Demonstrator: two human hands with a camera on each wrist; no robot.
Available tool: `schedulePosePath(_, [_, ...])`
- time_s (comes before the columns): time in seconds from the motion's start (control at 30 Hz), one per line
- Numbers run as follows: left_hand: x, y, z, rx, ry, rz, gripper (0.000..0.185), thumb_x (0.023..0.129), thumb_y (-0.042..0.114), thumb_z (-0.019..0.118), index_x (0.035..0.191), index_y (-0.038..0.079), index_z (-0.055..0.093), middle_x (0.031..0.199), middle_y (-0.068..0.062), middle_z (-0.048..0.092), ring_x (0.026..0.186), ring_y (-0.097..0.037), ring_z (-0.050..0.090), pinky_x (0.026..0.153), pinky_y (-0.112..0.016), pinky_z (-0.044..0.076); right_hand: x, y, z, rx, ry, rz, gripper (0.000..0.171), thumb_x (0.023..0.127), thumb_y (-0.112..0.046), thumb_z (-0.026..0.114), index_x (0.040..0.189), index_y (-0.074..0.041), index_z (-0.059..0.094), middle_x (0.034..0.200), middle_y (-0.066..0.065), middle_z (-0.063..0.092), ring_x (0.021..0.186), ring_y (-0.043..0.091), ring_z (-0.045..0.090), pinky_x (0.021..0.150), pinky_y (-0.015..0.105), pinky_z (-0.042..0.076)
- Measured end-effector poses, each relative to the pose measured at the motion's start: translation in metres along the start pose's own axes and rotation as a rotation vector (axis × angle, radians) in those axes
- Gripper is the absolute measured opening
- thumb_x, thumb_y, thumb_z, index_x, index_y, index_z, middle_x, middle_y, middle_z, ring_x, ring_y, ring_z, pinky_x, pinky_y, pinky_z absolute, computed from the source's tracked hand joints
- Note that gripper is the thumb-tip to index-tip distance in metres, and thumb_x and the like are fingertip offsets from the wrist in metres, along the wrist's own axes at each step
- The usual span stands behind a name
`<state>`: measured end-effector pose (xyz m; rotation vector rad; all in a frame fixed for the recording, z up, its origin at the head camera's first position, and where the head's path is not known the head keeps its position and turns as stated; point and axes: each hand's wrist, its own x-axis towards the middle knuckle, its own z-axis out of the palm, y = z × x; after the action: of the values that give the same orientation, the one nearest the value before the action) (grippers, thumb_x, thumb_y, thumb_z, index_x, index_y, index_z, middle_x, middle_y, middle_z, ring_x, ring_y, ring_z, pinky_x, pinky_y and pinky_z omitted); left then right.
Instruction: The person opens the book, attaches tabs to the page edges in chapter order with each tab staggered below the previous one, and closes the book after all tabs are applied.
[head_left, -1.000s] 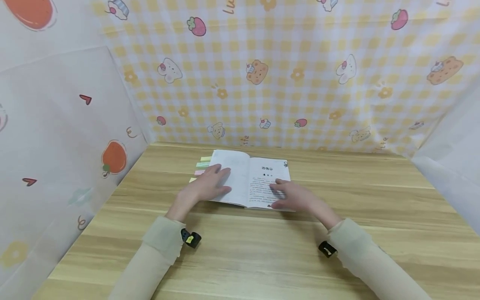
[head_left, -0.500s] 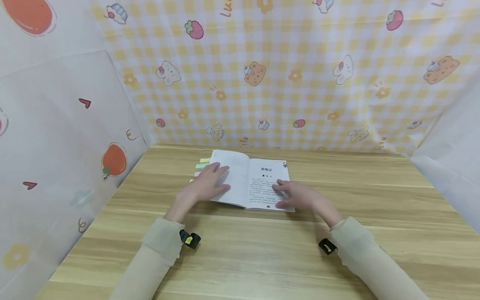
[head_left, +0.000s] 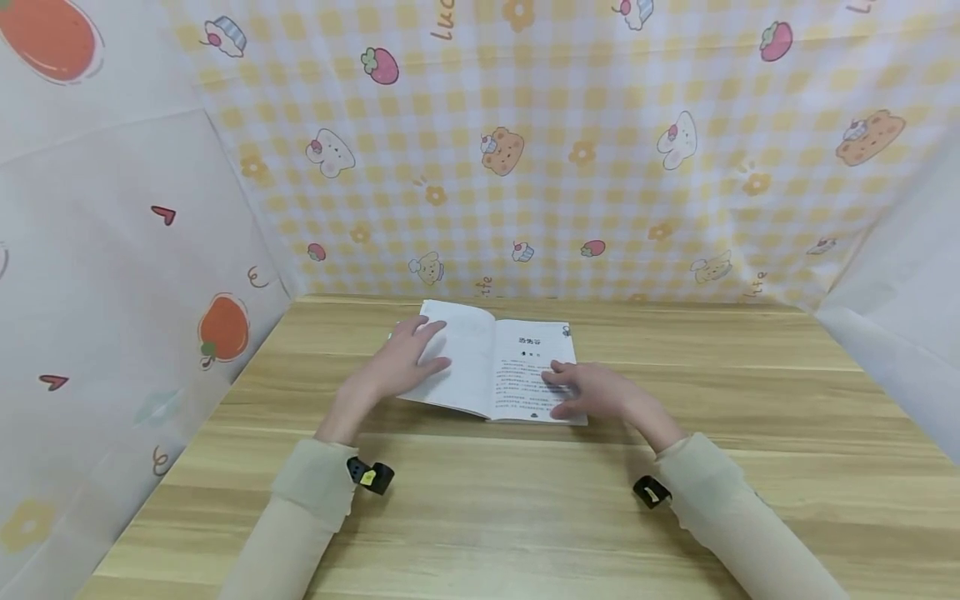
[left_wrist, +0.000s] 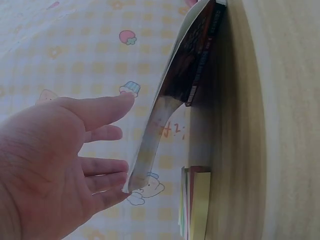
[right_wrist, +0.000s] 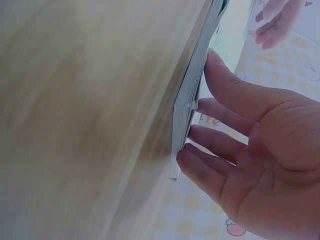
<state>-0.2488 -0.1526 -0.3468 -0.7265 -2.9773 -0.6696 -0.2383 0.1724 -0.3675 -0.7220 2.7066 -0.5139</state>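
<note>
A book lies spread on the wooden table, with a blank left page and printed text on the right one. Over the left page's outer part is my left hand, thumb apart from the fingers. In the left wrist view its fingertips meet the edge of the left leaf, which slants up off the table and shows a dark underside near the spine. My right hand rests on the right page's lower outer corner. The right wrist view shows its fingers loosely bent along the page block, thumb on the page.
Beneath the raised leaf, a small stack of coloured sticky notes sits on the table; the head view hides it. Behind the table hangs a yellow checked cloth. A white printed sheet covers the left side.
My left hand has shifted left and a little up with the book's left side, which now covers the coloured sticky notes. The right hand stays on its page. The head view has tilted slightly.
</note>
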Motion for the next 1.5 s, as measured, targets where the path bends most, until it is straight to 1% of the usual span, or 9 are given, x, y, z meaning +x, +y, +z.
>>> schedulePosePath(0.1, [0.001,-0.002,-0.003,-0.005,0.002,0.006,0.063,0.101,0.027,0.062,0.152,0.0,0.038,0.156,-0.034,0.027,0.146,-0.049,0.022,0.116,-0.061,0.023,0.0,0.001,0.0,-0.004,-0.002,0.001,0.064,0.09,-0.03,0.076,0.146,-0.007,0.054,0.157,0.019,0.036,0.143,0.046,0.031,0.115,0.058,0.027])
schedulePosePath(0.23, [0.002,-0.006,-0.007,-0.015,0.004,-0.004,0.064,0.102,0.029,0.061,0.154,0.001,0.036,0.158,-0.033,0.024,0.147,-0.047,0.02,0.117,-0.06,0.022,-0.001,0.001,-0.001,-0.009,-0.005,-0.002,0.064,0.091,-0.03,0.076,0.146,-0.006,0.053,0.158,0.02,0.035,0.143,0.046,0.031,0.116,0.058,0.027])
schedulePosePath(0.47, [0.0,-0.013,-0.013,-0.012,0.03,-0.016,0.063,0.102,0.028,0.061,0.153,0.001,0.036,0.155,-0.031,0.03,0.144,-0.046,0.027,0.116,-0.06,0.025,-0.002,-0.001,0.0,0.018,-0.012,-0.013,0.063,0.092,-0.029,0.075,0.146,-0.006,0.052,0.158,0.02,0.033,0.145,0.045,0.029,0.116,0.057,0.025])
schedulePosePath(0.77, [0.001,-0.02,-0.014,-0.027,0.043,-0.027,0.062,0.103,0.027,0.06,0.154,0.002,0.036,0.154,-0.028,0.032,0.143,-0.044,0.03,0.114,-0.059,0.029,-0.003,0.0,0.0,0.033,0.0,-0.007,0.062,0.092,-0.026,0.075,0.146,-0.006,0.053,0.158,0.02,0.034,0.145,0.045,0.029,0.116,0.058,0.025])
schedulePosePath(0.93, [0.002,-0.024,-0.018,-0.038,0.072,-0.007,0.06,0.103,0.023,0.059,0.153,-0.001,0.037,0.152,-0.03,0.035,0.141,-0.046,0.032,0.112,-0.06,0.032,-0.003,-0.002,0.0,0.014,-0.001,-0.008,0.061,0.092,-0.027,0.075,0.145,-0.006,0.054,0.158,0.02,0.035,0.145,0.045,0.03,0.116,0.058,0.026])
schedulePosePath(1.03, [0.004,-0.027,-0.019,-0.05,0.083,-0.011,0.059,0.104,0.022,0.058,0.153,-0.001,0.036,0.152,-0.03,0.034,0.14,-0.046,0.032,0.111,-0.06,0.034,-0.003,-0.003,0.0,0.0,-0.003,-0.01,0.061,0.092,-0.028,0.075,0.145,-0.006,0.054,0.157,0.021,0.036,0.144,0.046,0.031,0.116,0.058,0.027])
schedulePosePath(1.17, [0.008,-0.031,-0.019,-0.067,0.095,-0.037,0.057,0.104,0.023,0.057,0.153,0.0,0.037,0.153,-0.029,0.033,0.14,-0.044,0.033,0.111,-0.06,0.034,-0.004,-0.002,-0.001,-0.014,-0.005,-0.016,0.061,0.092,-0.029,0.074,0.145,-0.005,0.054,0.157,0.021,0.036,0.143,0.046,0.032,0.115,0.058,0.028])
schedulePosePath(1.37, [0.013,-0.038,-0.022,-0.077,0.111,-0.073,0.055,0.105,0.024,0.055,0.153,0.004,0.038,0.152,-0.025,0.035,0.137,-0.042,0.038,0.109,-0.059,0.037,-0.003,-0.002,0.0,-0.011,-0.004,-0.019,0.061,0.093,-0.029,0.074,0.145,-0.005,0.053,0.157,0.021,0.035,0.144,0.045,0.031,0.116,0.057,0.027])
schedulePosePath(1.5, [0.016,-0.043,-0.024,-0.083,0.112,-0.106,0.055,0.105,0.025,0.055,0.153,0.003,0.037,0.153,-0.025,0.034,0.138,-0.043,0.037,0.11,-0.06,0.035,-0.003,-0.002,0.001,-0.005,-0.004,-0.019,0.061,0.093,-0.028,0.074,0.146,-0.006,0.053,0.157,0.02,0.035,0.145,0.044,0.031,0.116,0.056,0.027])
